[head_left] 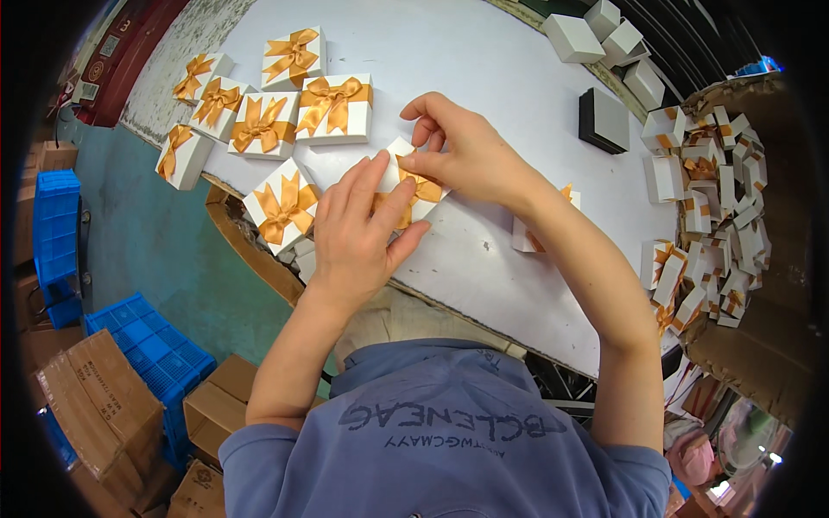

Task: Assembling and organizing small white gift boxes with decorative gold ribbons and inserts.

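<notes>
On the white table in front of me lies a small white gift box with a gold ribbon bow [420, 192]. My left hand [358, 220] rests over its left side, fingers stretched out and apart, with the fingertips against the bow and lid. The far part of the same bow is at my right hand [462, 155], whose thumb and curled fingers close on a ribbon end; the exact pinch is partly hidden. Just left of my left hand sits another bowed white box [282, 205]. A further box [527, 235] is partly covered by my right forearm.
Several bowed white boxes [259, 126] are grouped at the table's far left. A grey-and-black box [604, 121] lies at the right, with plain white boxes [574, 39] beyond. A carton [756, 345] at the right edge adjoins many ribboned boxes. Blue crates [151, 345] and cartons stand lower left.
</notes>
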A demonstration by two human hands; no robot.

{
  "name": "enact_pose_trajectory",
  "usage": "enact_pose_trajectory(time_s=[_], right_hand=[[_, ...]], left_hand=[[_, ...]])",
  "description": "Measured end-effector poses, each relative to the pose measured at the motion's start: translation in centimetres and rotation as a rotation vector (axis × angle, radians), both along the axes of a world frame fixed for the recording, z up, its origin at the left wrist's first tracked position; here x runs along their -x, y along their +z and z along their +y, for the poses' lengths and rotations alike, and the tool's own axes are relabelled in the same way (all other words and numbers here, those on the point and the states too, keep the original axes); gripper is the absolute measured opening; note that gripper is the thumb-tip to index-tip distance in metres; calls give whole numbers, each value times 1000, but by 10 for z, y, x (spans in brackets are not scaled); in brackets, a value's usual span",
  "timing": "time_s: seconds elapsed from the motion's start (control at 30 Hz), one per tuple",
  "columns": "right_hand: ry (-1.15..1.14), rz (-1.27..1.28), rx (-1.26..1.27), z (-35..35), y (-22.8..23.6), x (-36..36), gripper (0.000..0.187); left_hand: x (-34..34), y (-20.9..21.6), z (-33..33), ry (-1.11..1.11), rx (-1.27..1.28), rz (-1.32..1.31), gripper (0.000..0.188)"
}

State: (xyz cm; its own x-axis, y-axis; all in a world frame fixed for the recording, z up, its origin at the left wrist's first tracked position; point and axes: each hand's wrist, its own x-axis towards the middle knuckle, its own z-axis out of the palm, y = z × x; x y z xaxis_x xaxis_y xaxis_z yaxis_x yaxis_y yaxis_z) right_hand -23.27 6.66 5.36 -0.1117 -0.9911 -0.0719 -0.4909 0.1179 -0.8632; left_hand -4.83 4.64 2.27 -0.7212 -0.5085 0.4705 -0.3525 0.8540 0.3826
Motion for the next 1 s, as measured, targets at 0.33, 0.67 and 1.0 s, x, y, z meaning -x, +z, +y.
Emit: enact_pose_trajectory(time_s=[0.33,0.67,1.0], right_hand=[[-201,86,-57,10,14,8,44],[-37,905,-112,122,13,15,86],[-305,364,126,17,-26,19,91]], left_hand=[[3,15,-3,-44,25,-130,46],[51,19,-113,-74,246,-399,93],[-48,10,-118,302,102,-480,90]])
